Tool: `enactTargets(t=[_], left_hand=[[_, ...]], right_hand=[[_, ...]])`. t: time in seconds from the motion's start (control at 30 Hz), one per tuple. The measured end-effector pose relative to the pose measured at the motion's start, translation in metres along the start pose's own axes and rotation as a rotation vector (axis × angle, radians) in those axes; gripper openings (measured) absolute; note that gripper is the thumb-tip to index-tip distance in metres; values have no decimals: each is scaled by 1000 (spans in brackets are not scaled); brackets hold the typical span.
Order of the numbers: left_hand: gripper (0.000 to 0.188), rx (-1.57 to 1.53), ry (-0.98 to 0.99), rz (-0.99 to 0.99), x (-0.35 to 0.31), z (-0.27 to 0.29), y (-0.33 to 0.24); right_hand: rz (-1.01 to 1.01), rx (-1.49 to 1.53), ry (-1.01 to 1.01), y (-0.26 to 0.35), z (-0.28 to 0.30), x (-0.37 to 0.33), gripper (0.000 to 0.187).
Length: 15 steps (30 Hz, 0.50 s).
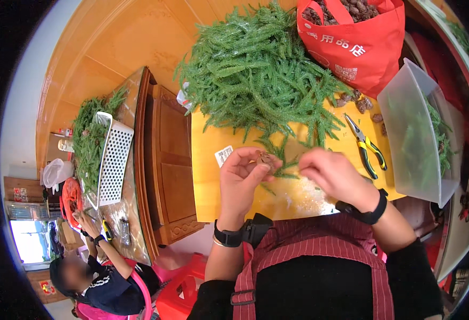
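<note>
A small brown pine cone (265, 158) is pinched between the thumb and fingers of my left hand (241, 178), above the yellow tabletop. My right hand (333, 173) is a short way to the right, fingers curled together; whatever they may hold is too small to make out. Between the hands a green artificial sprig (285, 165) lies on the table, close to the cone. A large heap of artificial pine branches (256, 69) spreads over the far side. Pliers with yellow and black handles (365, 146) rest beyond my right hand, beside several loose pine cones (361, 102).
At the far right stands a red bag (354, 42) full of pine cones. A translucent plastic bin (418, 138) holding greenery is at the right edge. On the left, a co-worker (109, 288) sits at another table with a white perforated basket (114, 160) and more greenery.
</note>
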<state>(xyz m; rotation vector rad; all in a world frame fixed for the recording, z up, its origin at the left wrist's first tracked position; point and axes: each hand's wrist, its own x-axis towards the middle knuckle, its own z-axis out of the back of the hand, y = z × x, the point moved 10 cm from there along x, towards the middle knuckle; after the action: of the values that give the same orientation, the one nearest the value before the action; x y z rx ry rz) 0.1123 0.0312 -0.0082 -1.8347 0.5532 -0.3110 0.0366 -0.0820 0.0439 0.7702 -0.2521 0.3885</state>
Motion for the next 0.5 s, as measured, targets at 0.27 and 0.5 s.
enactTargets(t=[0.27,0.5], left_hand=[[39,-86,141,-28,-2,-44,1],[41,-74,267,-114,-3,-75,-8]], right_hand=[[-394,957,-699,-40,66,-41,7],[-443,1235,-628,-45,31,-44,9]])
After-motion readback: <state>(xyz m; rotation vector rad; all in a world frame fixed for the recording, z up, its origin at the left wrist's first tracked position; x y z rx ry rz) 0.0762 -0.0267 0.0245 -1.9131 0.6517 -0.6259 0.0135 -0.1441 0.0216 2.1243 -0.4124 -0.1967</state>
